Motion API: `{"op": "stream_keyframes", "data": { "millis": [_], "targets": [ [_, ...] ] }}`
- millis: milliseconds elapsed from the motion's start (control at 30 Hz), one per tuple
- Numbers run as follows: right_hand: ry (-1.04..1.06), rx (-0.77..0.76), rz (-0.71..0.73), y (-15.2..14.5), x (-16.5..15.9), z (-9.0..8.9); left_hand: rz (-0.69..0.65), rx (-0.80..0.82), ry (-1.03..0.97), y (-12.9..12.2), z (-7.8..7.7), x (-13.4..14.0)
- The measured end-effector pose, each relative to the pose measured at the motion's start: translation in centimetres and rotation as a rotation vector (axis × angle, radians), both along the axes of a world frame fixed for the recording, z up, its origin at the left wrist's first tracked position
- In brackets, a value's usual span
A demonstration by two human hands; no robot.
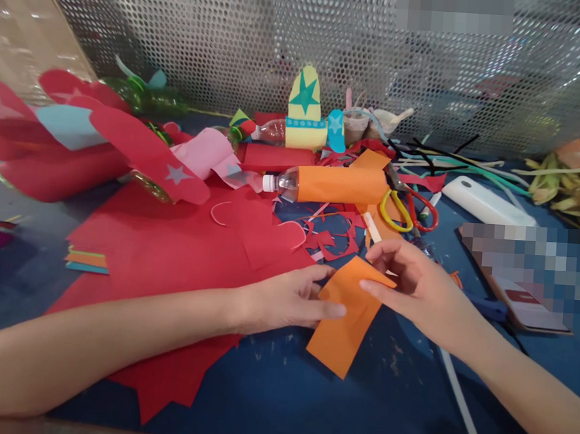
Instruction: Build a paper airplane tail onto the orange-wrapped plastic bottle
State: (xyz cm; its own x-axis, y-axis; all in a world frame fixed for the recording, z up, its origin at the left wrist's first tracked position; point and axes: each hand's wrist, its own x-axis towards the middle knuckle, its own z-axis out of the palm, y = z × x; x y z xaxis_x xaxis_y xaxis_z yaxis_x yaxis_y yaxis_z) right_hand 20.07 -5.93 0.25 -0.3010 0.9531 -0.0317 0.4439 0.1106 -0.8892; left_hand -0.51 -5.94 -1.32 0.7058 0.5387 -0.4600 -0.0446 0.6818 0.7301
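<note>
An orange paper piece (346,332), seemingly folded, is held between my two hands above the blue table. My left hand (297,299) grips its left edge, thumb on top and fingers behind. At its upper right corner, my right hand (408,280) pinches the paper between thumb and fingers. Just beyond the right hand a thin white stick (372,227) shows; whether the hand touches it I cannot tell. Farther back lies a plastic bottle wrapped in orange paper (341,185). Large red paper sheets (184,250) spread under and beside my left forearm.
Yellow-and-red-handled scissors (408,210) lie by the wrapped bottle. A white glue gun-like object (487,201) and a phone-like slab (517,277) are at right. Red paper planes (78,138) stand at left, a yellow paper-trimmed bottle (305,134) at back. A perforated metal panel (222,36) closes the rear.
</note>
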Motion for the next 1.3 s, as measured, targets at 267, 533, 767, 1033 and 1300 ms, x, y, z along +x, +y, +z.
{"op": "stream_keyframes", "data": {
  "millis": [267, 533, 767, 1033, 1300],
  "targets": [
    [0.005, -0.206, 0.095, 0.0, 0.1, -0.6, -0.007, 0.111, 0.093, -0.4, -0.3, 0.1],
    [-0.008, -0.141, 0.106, -0.5, -0.1, -0.2, -0.058, 0.19, 0.153, -0.1, -0.2, 0.0],
    [0.051, -0.186, 0.151, -1.0, 0.1, -0.3, -0.036, 0.215, 0.122, -0.1, -0.5, 0.3],
    [-0.016, -0.137, 0.095, -0.2, 0.0, -0.5, -0.03, 0.153, 0.152, -0.1, -0.4, 0.3],
    [-0.058, 0.042, 0.037, -0.4, -0.3, -0.6, -0.135, 0.281, 0.132, 0.0, -0.9, -0.1]
  ]
}}
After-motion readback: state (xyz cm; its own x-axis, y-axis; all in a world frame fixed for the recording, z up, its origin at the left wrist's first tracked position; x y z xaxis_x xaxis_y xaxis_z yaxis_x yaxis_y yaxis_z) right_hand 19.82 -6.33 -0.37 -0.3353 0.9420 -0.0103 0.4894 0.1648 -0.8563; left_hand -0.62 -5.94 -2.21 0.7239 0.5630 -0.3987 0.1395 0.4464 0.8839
